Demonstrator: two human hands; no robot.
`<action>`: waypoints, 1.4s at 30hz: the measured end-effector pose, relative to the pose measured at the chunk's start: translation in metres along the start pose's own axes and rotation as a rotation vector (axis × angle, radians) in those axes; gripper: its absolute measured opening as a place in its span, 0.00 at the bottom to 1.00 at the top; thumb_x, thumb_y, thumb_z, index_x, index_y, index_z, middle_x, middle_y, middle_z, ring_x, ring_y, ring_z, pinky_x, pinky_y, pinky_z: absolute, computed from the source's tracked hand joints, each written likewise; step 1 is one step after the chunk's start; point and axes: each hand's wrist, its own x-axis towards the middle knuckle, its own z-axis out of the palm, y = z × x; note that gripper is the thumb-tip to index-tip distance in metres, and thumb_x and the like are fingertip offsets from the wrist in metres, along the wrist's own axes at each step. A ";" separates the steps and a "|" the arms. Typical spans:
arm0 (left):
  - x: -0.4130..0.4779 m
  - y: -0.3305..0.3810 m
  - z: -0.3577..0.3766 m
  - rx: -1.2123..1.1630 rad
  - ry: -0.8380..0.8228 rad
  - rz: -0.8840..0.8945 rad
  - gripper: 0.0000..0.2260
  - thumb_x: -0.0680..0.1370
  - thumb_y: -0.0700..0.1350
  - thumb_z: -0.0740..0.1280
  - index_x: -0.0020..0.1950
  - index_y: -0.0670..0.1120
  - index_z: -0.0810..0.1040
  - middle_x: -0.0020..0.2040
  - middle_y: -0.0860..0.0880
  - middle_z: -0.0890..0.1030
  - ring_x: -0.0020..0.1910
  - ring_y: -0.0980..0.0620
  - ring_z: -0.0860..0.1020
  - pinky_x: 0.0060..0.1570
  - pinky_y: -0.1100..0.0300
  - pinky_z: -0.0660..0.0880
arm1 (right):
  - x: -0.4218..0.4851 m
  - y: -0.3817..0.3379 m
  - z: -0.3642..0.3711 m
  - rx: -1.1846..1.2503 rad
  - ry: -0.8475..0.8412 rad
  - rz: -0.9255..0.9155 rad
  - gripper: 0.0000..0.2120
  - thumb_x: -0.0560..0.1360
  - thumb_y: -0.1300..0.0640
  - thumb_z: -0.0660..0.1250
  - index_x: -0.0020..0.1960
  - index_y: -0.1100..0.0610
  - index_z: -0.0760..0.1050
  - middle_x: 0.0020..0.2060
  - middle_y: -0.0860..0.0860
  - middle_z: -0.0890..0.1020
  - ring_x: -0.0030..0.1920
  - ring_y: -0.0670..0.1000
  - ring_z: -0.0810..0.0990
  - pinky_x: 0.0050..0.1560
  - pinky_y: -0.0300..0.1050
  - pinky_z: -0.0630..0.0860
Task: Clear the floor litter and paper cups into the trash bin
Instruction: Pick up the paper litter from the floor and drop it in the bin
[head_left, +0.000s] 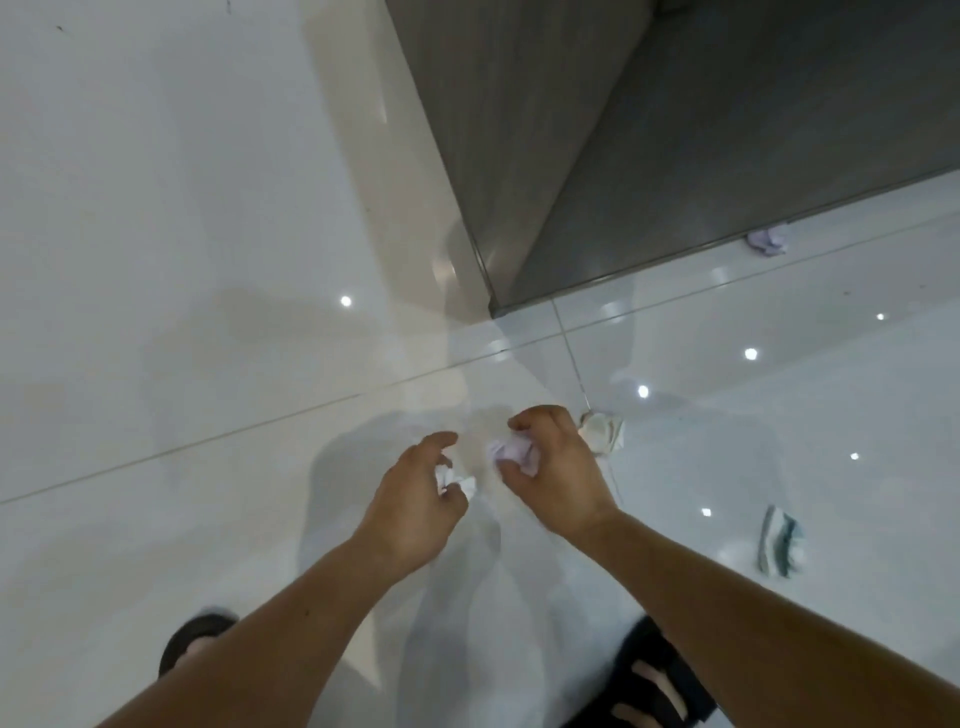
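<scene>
Left hand (415, 501) pinches small wad (458, 482) | right hand (558, 470) curls round crumpled paper (515, 451)

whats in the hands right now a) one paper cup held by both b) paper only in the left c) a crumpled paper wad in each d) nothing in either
c: the left hand pinches a small white wad, and the right hand curls round a bigger wad.
</scene>
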 end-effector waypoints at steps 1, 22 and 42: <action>-0.007 0.006 -0.001 -0.001 -0.030 0.028 0.26 0.75 0.44 0.68 0.72 0.54 0.65 0.60 0.51 0.74 0.54 0.54 0.74 0.53 0.66 0.67 | -0.016 -0.012 0.002 0.079 -0.009 0.010 0.20 0.71 0.56 0.74 0.61 0.54 0.74 0.56 0.46 0.72 0.49 0.41 0.75 0.50 0.23 0.68; 0.015 -0.048 0.024 0.157 -0.003 0.059 0.07 0.73 0.41 0.63 0.48 0.52 0.71 0.47 0.54 0.79 0.44 0.53 0.76 0.43 0.63 0.69 | 0.026 0.098 -0.029 -0.692 -0.132 0.371 0.37 0.72 0.50 0.70 0.76 0.45 0.55 0.72 0.52 0.56 0.70 0.58 0.60 0.58 0.53 0.74; -0.213 0.066 -0.328 -0.135 0.194 -0.068 0.05 0.76 0.38 0.62 0.49 0.45 0.75 0.47 0.49 0.81 0.46 0.50 0.78 0.51 0.53 0.75 | -0.079 -0.388 -0.085 -0.718 -0.284 -0.103 0.30 0.72 0.45 0.63 0.72 0.47 0.59 0.62 0.49 0.69 0.58 0.52 0.70 0.50 0.45 0.74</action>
